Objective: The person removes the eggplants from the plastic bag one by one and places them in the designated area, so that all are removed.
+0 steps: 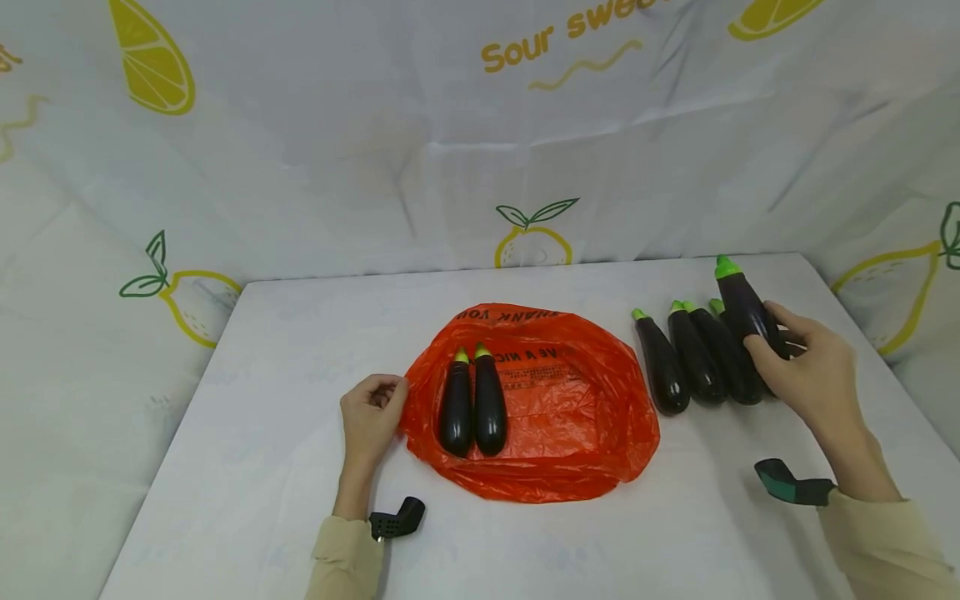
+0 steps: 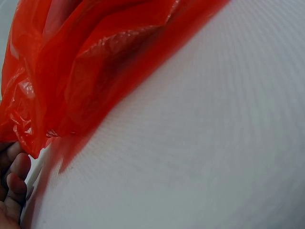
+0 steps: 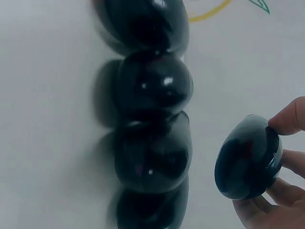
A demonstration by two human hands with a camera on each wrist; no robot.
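Observation:
A red plastic bag [image 1: 551, 408] lies spread open on the white table, with two dark eggplants, a left one [image 1: 456, 408] and a right one [image 1: 491, 404], side by side in its left half. My left hand [image 1: 372, 417] pinches the bag's left edge; the left wrist view shows its curled fingers [image 2: 18, 167] at the crumpled red plastic. My right hand [image 1: 813, 371] grips an eggplant [image 1: 742, 304] by its thick lower end, green stem pointing away. This eggplant is held above a row of several more eggplants [image 1: 701, 354], and in the right wrist view it hangs apart from them.
The row of eggplants lies close to the bag's right edge. A white cloth backdrop [image 1: 315, 167] with lemon prints rises behind the table's far edge. Bare table surface [image 1: 285, 358] shows left of the bag.

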